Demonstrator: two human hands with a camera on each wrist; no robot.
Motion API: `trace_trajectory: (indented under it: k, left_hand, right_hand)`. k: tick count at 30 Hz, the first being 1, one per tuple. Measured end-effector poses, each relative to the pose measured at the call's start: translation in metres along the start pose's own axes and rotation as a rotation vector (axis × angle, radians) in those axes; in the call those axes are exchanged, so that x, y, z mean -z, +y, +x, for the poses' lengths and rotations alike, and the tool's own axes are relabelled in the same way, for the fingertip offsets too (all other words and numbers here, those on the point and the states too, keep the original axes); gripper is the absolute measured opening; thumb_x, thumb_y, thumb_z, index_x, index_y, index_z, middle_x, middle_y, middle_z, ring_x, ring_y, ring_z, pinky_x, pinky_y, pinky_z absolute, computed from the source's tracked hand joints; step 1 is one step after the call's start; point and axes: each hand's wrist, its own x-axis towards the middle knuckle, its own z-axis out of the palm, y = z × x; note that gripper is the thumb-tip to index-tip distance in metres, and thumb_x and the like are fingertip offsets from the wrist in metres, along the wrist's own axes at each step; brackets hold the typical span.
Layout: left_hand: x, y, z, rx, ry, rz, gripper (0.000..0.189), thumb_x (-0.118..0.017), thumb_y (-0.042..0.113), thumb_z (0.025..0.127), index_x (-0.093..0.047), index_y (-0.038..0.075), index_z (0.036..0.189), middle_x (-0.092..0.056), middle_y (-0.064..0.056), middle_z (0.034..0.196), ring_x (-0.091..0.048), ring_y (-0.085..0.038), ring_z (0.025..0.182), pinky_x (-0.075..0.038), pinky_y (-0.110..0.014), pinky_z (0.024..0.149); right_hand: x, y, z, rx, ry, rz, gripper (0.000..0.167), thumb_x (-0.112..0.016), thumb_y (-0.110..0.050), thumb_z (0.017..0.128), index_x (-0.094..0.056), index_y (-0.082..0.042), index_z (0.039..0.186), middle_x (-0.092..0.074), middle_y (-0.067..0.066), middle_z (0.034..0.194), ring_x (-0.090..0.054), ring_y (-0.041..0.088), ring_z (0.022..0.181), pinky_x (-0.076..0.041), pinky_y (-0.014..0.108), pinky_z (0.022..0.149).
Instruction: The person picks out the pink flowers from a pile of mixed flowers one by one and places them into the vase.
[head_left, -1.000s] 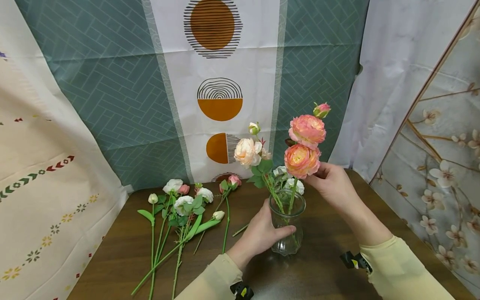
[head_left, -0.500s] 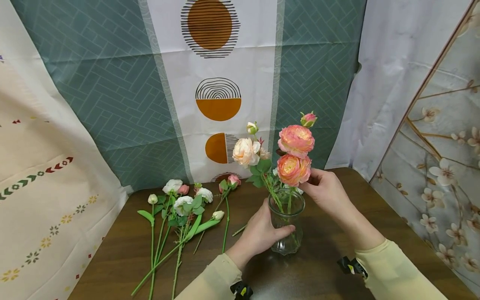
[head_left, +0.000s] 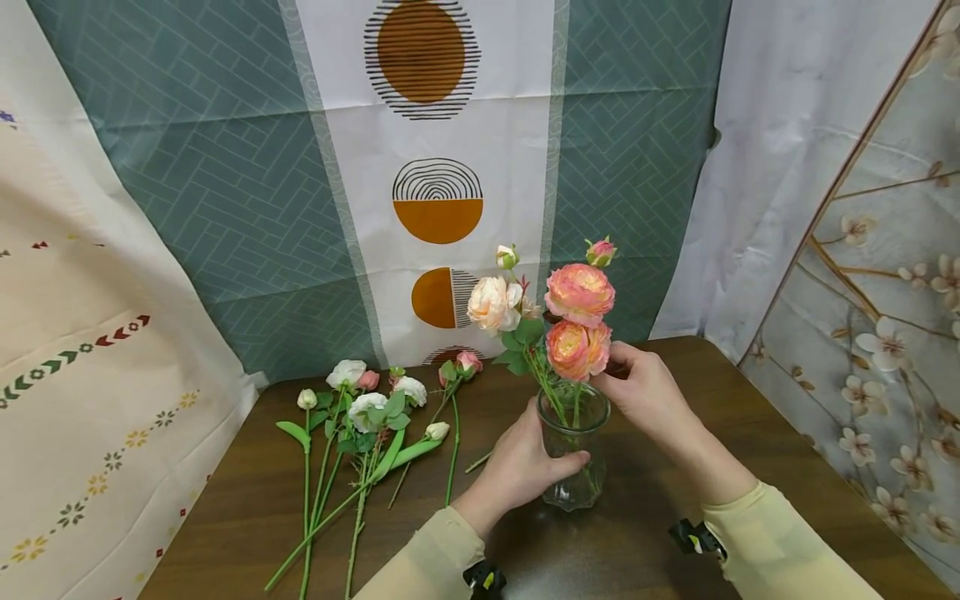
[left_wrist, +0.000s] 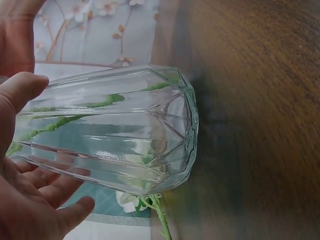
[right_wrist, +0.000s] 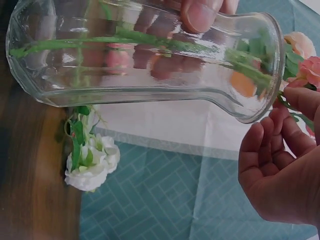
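Note:
A clear glass vase (head_left: pixel 574 490) with a flared rim and faceted sides stands on the brown table. My left hand (head_left: pixel 519 463) grips it from the left, thumb across the front; in the left wrist view the fingers wrap the glass (left_wrist: pixel 115 125). Inside leans a stem with cream peonies (head_left: pixel 491 305) and a bud. My right hand (head_left: pixel 647 390) pinches the stem of the pink-orange peonies (head_left: pixel 579 293) just below the blooms, close over the rim. In the right wrist view the right hand (right_wrist: pixel 282 167) is at the vase mouth, and green stems run down inside the glass.
Loose flowers lie left of the vase: white peonies (head_left: pixel 367 412), white tulips (head_left: pixel 437 431) and a pink rose (head_left: pixel 469 361). A white flower (right_wrist: pixel 92 167) lies behind the vase. Patterned cloth (head_left: pixel 247 208) hangs behind the table, with a floral panel (head_left: pixel 885 350) at right.
My right hand has moved down and left with the pink-orange peonies, lowering their stem further into the vase. White blooms behind are now covered. My left hand stays on the vase.

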Motion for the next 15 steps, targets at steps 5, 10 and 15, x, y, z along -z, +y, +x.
trace_trajectory:
  k: [5,10,15]
  left_hand:
    - [-0.0003,-0.0009,0.0001,0.007,-0.006,0.009,0.095,-0.093,0.04,0.092,-0.039,0.008,0.164,-0.064,-0.009,0.148,-0.066,-0.026,0.134,-0.055,-0.052,0.109]
    - [-0.0007,-0.0014,0.0004,0.004,-0.012,0.012,0.095,-0.092,0.04,0.092,-0.039,0.007,0.164,-0.065,-0.009,0.148,-0.066,-0.026,0.134,-0.056,-0.052,0.108]
    - [-0.0007,-0.0013,-0.0004,0.002,-0.008,0.027,0.093,-0.092,0.04,0.092,-0.04,0.01,0.163,-0.065,-0.008,0.148,-0.066,-0.025,0.134,-0.056,-0.05,0.107]
  right_hand:
    - [-0.0034,0.0016,0.0004,-0.005,-0.009,-0.009,0.018,-0.078,-0.017,0.102,-0.078,-0.004,0.115,-0.076,0.006,0.098,-0.061,0.022,0.084,-0.053,0.032,0.073]
    - [-0.005,0.0035,0.0004,-0.022,-0.015,-0.027,0.016,-0.078,-0.019,0.102,-0.077,-0.005,0.109,-0.072,0.005,0.094,-0.058,0.022,0.082,-0.05,0.033,0.069]
    - [-0.0058,0.0057,0.0,-0.025,-0.03,-0.026,0.02,-0.078,-0.02,0.103,-0.078,-0.005,0.115,-0.075,0.006,0.101,-0.061,0.022,0.086,-0.053,0.035,0.073]
